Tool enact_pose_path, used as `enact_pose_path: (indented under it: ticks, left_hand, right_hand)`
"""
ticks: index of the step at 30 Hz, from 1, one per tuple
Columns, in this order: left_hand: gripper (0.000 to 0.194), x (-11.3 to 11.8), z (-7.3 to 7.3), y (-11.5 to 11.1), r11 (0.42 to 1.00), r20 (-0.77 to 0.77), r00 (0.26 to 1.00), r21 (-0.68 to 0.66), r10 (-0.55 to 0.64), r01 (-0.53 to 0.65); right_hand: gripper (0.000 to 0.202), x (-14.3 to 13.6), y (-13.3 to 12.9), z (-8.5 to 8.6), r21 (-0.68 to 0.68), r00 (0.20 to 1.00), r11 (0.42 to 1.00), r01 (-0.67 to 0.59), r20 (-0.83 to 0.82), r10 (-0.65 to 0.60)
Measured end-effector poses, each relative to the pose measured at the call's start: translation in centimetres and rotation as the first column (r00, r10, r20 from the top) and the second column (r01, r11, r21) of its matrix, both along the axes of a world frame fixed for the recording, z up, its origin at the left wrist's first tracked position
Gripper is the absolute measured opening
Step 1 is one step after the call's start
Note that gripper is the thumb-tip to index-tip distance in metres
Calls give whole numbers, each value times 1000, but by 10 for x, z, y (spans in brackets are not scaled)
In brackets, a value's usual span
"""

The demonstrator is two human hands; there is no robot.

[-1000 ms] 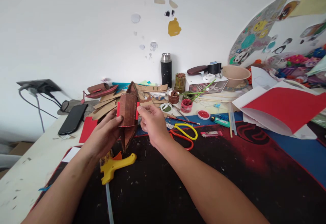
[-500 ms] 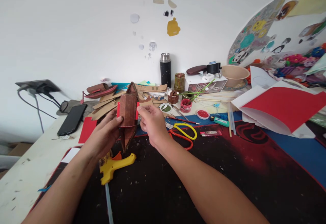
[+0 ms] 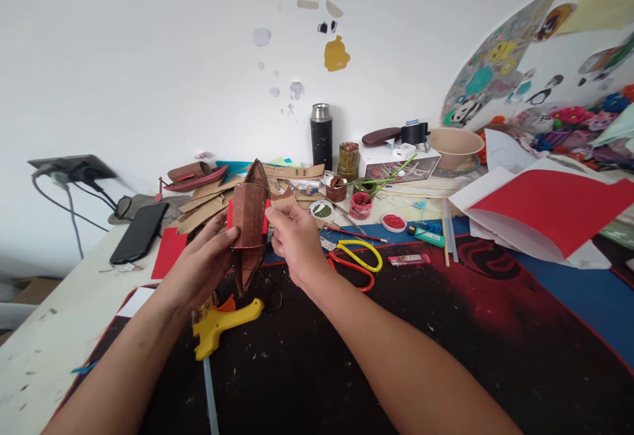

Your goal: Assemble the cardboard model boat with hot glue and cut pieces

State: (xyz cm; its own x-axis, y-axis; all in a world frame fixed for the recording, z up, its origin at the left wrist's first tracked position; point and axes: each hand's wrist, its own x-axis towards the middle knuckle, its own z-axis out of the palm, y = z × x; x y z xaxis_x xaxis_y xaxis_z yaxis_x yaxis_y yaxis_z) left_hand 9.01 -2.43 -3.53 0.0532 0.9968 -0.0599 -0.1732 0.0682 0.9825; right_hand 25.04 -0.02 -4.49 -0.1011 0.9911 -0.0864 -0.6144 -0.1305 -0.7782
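Note:
A brown model boat [image 3: 250, 214] with a curved canopy is held up above the black mat, its pointed ends facing away and toward me. My left hand [image 3: 205, 253] grips it from the left, thumb on the canopy's side. On the right side, my right hand [image 3: 293, 240] pinches a small red strip [image 3: 266, 216] against the canopy edge. Another bit of red [image 3: 230, 213] shows along the left edge. Just below the boat, a yellow hot glue gun [image 3: 222, 325] lies on the mat with a glue stick [image 3: 210, 395] in its rear.
Right of my hand lie scissors [image 3: 360, 257] with yellow and red handles, a lighter [image 3: 409, 260] and open paint pots [image 3: 361, 205]. Behind are cardboard scraps [image 3: 205, 204], a second boat [image 3: 195, 177] and a thermos [image 3: 321, 138]. A phone [image 3: 140, 232] rests at left, red paper [image 3: 539, 214] at right.
Both hands keep nearly the same hold on the boat. Only a very slight shift of the whole view shows.

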Motion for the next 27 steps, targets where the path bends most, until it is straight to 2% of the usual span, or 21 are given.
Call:
enact_pose_path:
  ticks: [8,20,27]
  left_hand:
    - [68,1,1,0,1000,12,1000,1,4,-4]
    - [52,0,0,0,1000,19,1000,-6,3,-3]
    - [52,1,1,0,1000,6,1000,-19,22,-22]
  right_hand:
    - [25,1,0,2,2,1000,1000,4,16,-4]
    - [24,0,-1,1,26,1000,1000,16,22,-16]
    - [25,0,-1,1,30,999,999,18,32,-19]
